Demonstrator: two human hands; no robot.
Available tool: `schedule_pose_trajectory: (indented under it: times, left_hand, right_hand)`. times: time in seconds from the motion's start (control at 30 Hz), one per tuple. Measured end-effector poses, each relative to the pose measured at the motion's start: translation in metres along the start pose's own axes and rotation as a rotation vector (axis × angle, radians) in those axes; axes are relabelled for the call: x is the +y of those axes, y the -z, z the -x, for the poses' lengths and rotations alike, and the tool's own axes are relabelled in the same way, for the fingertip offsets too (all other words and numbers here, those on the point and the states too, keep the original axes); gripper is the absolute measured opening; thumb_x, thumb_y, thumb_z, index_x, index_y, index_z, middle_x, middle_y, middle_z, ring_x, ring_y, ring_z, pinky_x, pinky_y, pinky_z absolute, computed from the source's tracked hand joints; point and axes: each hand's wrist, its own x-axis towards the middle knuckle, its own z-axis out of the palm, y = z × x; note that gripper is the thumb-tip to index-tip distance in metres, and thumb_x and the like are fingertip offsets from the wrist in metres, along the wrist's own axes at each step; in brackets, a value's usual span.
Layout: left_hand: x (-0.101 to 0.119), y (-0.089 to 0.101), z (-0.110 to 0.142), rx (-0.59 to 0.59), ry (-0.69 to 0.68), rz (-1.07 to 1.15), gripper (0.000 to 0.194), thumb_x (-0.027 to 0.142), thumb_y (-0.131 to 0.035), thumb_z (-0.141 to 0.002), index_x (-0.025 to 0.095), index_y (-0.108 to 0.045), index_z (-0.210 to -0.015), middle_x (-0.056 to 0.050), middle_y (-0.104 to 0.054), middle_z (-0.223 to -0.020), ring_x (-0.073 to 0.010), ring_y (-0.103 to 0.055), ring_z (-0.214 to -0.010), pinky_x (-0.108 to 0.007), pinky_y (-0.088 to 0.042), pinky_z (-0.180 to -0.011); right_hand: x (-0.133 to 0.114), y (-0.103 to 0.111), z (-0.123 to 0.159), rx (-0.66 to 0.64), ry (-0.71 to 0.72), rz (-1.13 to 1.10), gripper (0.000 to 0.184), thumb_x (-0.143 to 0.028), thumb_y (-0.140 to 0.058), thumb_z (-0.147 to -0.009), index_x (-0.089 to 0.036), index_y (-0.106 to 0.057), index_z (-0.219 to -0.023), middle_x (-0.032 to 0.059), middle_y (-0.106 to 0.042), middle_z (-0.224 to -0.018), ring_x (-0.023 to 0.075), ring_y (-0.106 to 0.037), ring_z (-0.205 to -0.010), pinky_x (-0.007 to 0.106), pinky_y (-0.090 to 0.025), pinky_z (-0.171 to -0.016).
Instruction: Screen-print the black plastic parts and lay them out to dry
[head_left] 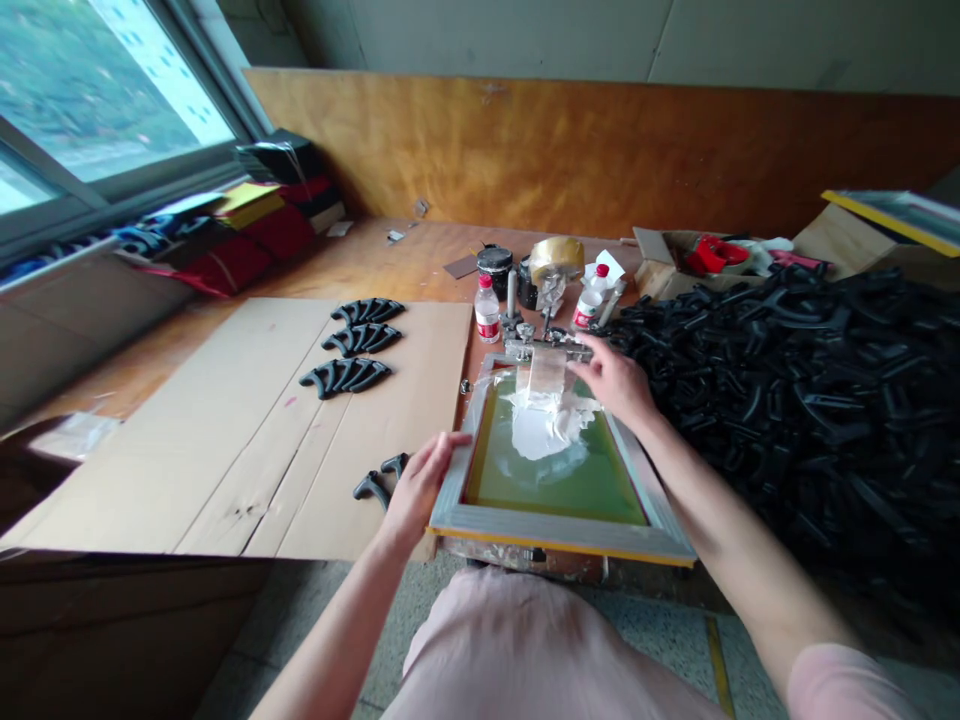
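Note:
A silkscreen frame [450, 500] with a grey border and green mesh [555, 490] lies in front of me. White ink [540, 430] is spread in a patch over the mesh's far half. My left hand [421, 485] grips the frame's left side, fingers on its border. At the far end stands a squeegee [547, 372] smeared with white, its lower edge in the ink. My right hand [619, 382] pinches the squeegee's right end between thumb and fingers. Two black curved plastic parts [371, 488] lie beside my left hand, partly hidden by it.
Black curved parts [345, 378] lie in three rows on a cardboard sheet [247, 400] at left. A big heap of black parts [810, 400] rises at right. Beyond the frame stand a bottle [487, 312], a second bottle [591, 298], a black tub [495, 265] and a tape roll [556, 258].

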Motion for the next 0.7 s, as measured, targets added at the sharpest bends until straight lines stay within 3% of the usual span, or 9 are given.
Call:
schedule_pose_trajectory:
  times: [0.1, 0.17, 0.23, 0.33, 0.43, 0.47, 0.53, 0.6, 0.7]
  left_hand:
    - [0.040, -0.014, -0.016, 0.074, -0.268, 0.072, 0.051, 0.064, -0.047, -0.087, 0.023, -0.064, -0.112, -0.004, -0.069, -0.106, -0.0171, -0.067, -0.083, -0.025, -0.053, -0.066]
    - [0.067, -0.026, -0.033, 0.054, -0.411, 0.117, 0.050, 0.063, -0.048, -0.087, 0.022, -0.061, -0.113, -0.005, -0.067, -0.111, -0.0188, -0.066, -0.096, -0.028, -0.055, -0.076]
    - [0.089, -0.037, -0.048, 0.007, -0.457, 0.148, 0.053, 0.064, -0.044, -0.088, 0.020, -0.059, -0.113, -0.007, -0.067, -0.105, -0.0194, -0.066, -0.099, -0.031, -0.056, -0.079]
    - [0.098, -0.048, -0.057, 0.043, -0.468, 0.192, 0.054, 0.065, -0.038, -0.090, 0.020, -0.054, -0.116, -0.007, -0.068, -0.098, -0.0179, -0.067, -0.096, -0.031, -0.056, -0.079]
    - [0.061, -0.058, -0.040, 0.112, -0.358, 0.213, 0.051, 0.062, -0.047, -0.089, 0.024, -0.049, -0.123, -0.008, -0.069, -0.109, -0.0181, -0.068, -0.095, -0.031, -0.056, -0.076]
    - [0.040, -0.061, -0.030, 0.089, -0.250, 0.193, 0.052, 0.062, -0.051, -0.087, 0.023, -0.051, -0.122, -0.009, -0.069, -0.112, -0.0198, -0.068, -0.095, -0.032, -0.056, -0.075]
    - [-0.006, -0.068, -0.009, -0.105, 0.105, 0.097, 0.057, 0.063, -0.061, -0.079, 0.018, -0.059, -0.114, -0.015, -0.069, -0.115, -0.0263, -0.069, -0.096, -0.035, -0.057, -0.071]
    - [-0.045, -0.072, 0.009, -0.185, 0.318, 0.149, 0.058, 0.066, -0.059, -0.079, 0.018, -0.061, -0.113, -0.017, -0.068, -0.120, -0.0299, -0.068, -0.103, -0.038, -0.057, -0.074]
    - [-0.079, -0.055, 0.017, -0.063, 0.399, 0.271, 0.048, 0.061, -0.054, -0.084, 0.016, -0.063, -0.099, -0.016, -0.070, -0.111, -0.0277, -0.070, -0.100, -0.036, -0.057, -0.075]
  right_hand:
    - [0.046, 0.007, 0.008, 0.154, -0.243, -0.089, 0.036, -0.042, -0.044, -0.097, -0.018, -0.064, -0.114, 0.0044, -0.068, -0.079, 0.0190, -0.063, -0.072, 0.029, -0.046, -0.068]
    - [0.063, -0.007, 0.030, 0.064, -0.354, -0.079, 0.032, -0.041, -0.046, -0.096, -0.017, -0.067, -0.098, 0.0050, -0.068, -0.079, 0.0191, -0.062, -0.072, 0.029, -0.046, -0.067]
    - [0.062, -0.032, 0.061, -0.139, -0.320, -0.049, 0.028, -0.043, -0.054, -0.092, -0.018, -0.066, -0.087, 0.0048, -0.068, -0.082, 0.0190, -0.063, -0.075, 0.028, -0.046, -0.068]
    - [0.036, -0.071, 0.102, -0.323, -0.076, 0.084, 0.024, -0.041, -0.064, -0.088, -0.018, -0.063, -0.083, 0.0075, -0.067, -0.095, 0.0211, -0.062, -0.091, 0.030, -0.046, -0.079]
    - [0.002, -0.091, 0.121, -0.369, -0.032, 0.234, 0.017, -0.032, -0.059, -0.093, -0.015, -0.061, -0.091, 0.0119, -0.066, -0.099, 0.0233, -0.061, -0.097, 0.031, -0.045, -0.081]
    - [-0.010, -0.093, 0.124, -0.371, -0.074, 0.251, 0.018, -0.031, -0.055, -0.095, -0.014, -0.060, -0.094, 0.0123, -0.067, -0.096, 0.0233, -0.062, -0.094, 0.032, -0.045, -0.078]
    - [-0.036, -0.093, 0.132, -0.342, -0.110, 0.239, 0.021, -0.033, -0.050, -0.098, -0.014, -0.059, -0.098, 0.0119, -0.066, -0.092, 0.0236, -0.062, -0.089, 0.033, -0.045, -0.076]
    - [-0.060, -0.091, 0.141, -0.316, 0.038, 0.180, 0.020, -0.034, -0.050, -0.098, -0.017, -0.059, -0.097, 0.0108, -0.066, -0.093, 0.0240, -0.060, -0.092, 0.034, -0.045, -0.079]
    - [-0.073, -0.086, 0.148, -0.345, 0.385, 0.044, 0.018, -0.036, -0.051, -0.097, -0.021, -0.060, -0.093, 0.0065, -0.065, -0.094, 0.0216, -0.057, -0.096, 0.033, -0.043, -0.084]
